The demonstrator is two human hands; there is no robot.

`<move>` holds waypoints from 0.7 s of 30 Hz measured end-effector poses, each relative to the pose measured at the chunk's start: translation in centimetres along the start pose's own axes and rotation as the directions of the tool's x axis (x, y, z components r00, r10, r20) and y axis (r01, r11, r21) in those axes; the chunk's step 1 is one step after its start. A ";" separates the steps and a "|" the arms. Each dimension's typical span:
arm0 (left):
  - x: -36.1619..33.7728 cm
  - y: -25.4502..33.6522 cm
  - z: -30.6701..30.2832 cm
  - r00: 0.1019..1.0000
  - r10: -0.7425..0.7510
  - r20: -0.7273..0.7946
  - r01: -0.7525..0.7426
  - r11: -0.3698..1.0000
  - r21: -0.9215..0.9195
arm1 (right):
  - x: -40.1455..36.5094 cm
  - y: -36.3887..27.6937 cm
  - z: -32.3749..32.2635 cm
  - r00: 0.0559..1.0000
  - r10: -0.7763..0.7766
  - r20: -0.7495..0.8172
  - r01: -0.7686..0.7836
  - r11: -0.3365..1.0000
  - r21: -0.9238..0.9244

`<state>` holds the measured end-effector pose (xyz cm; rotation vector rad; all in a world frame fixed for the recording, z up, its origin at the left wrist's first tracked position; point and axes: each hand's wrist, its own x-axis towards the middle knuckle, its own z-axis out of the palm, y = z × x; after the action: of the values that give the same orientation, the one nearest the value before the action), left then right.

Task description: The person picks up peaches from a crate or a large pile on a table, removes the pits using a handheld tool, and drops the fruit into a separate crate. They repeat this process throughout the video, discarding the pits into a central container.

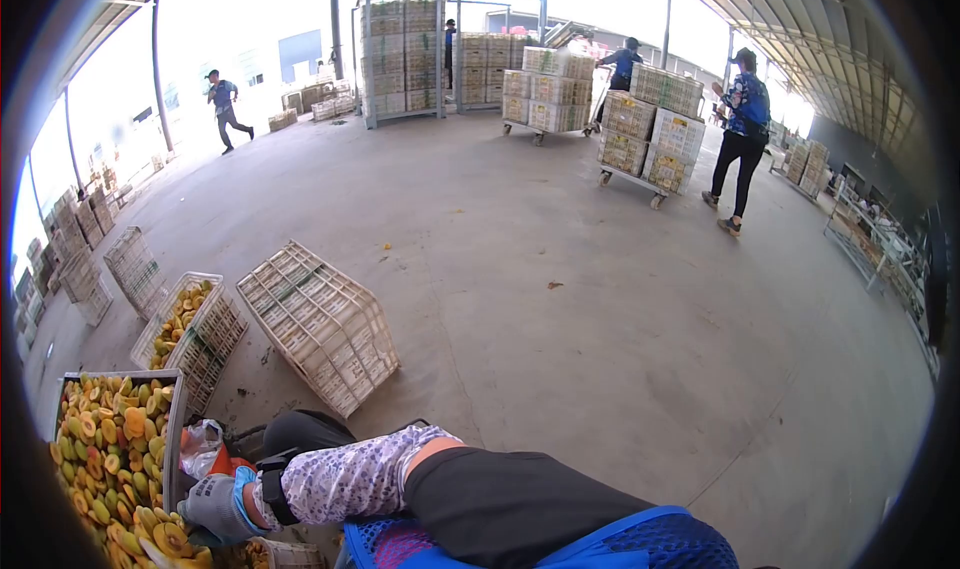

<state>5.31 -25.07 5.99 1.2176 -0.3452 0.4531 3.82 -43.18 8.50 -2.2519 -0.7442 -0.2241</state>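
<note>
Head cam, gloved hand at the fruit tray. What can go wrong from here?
1. The tray is heaped with cut fruit. The left hand at its near corner may knock pieces over the rim.
2. An empty crate lies tipped on the floor close by, a likely trip point.
3. The far cart carries a tall stack, and a bump might topple it.
</note>
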 end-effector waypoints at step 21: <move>0.7 1.6 -12.0 0.826 -0.306 -0.473 0.037 0.867 -0.496 | 9.0 -1.0 15.0 0.962 -0.194 0.192 0.130 0.944 0.302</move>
<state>5.26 -13.10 3.89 0.5947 0.1495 0.4943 9.68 -28.06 1.74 -1.9579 -1.0142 0.0551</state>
